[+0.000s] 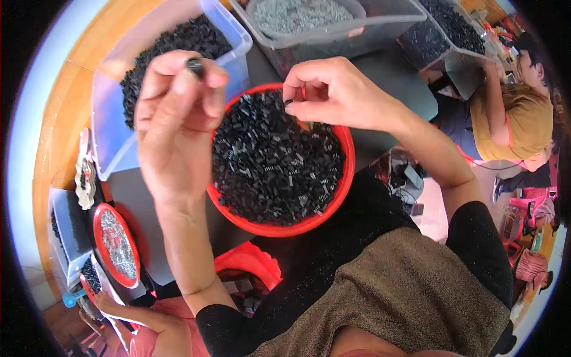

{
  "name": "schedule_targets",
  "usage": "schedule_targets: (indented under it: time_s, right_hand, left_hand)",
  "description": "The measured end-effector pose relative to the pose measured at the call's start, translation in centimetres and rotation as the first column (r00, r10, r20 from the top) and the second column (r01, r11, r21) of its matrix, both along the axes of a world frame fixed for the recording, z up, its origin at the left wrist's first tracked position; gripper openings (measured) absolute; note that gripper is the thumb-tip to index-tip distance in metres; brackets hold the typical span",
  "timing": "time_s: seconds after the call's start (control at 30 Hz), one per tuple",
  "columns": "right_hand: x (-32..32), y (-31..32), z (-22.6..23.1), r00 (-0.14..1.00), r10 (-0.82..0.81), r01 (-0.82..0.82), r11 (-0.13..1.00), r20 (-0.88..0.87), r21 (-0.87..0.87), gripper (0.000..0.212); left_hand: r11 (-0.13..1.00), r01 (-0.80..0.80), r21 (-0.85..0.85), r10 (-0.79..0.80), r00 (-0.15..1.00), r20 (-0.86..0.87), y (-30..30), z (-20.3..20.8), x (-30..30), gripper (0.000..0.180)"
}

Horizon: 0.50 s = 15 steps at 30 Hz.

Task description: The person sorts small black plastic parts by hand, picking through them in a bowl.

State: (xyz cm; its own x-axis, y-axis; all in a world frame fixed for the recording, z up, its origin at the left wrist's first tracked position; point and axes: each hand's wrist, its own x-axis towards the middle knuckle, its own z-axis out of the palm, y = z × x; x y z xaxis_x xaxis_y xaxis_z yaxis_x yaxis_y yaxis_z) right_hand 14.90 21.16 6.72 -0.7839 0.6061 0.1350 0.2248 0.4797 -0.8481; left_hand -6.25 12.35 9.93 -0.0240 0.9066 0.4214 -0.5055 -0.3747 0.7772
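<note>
My left hand [169,113] is raised beside the red basin [350,172], thumb and fingers closed on a small black plastic part [194,66]. The rest of that part is hidden by the fingers. Over the basin's far right rim, my right hand [333,95] pinches another small black piece [288,103], mostly covered by the fingertips. Loose black plastic parts [267,166] fill the basin, many of them short and blocky with pale marks. Their exact kind is too small to make out.
A clear bin [238,50] of black parts stands far left. Behind the basin sits another clear bin [333,44] with a tub of grey pieces [300,15]. A red bowl of silvery pieces [119,244] lies left. People work at left and right; one sleeve [517,119] is mustard.
</note>
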Motion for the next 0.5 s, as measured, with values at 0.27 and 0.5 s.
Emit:
schedule_targets:
  time_s: [0.27, 0.5]
  right_hand:
    - [-4.8, -0.4, 5.8, 0.786, 0.027, -0.144, 0.979, -0.618, -0.142, 0.013]
    - [-8.5, -0.1, 6.7, 0.722, 0.040, -0.321, 0.904, -0.691, -0.283, 0.018]
  left_hand:
    - [0.986, -0.062, -0.155, 0.071, 0.996, 0.054, 0.7, 1.1, 1.1, 0.012]
    - [0.975, -0.178, -0.132, 0.182, 0.983, 0.019, 0.7, 1.3, -0.6, 0.014]
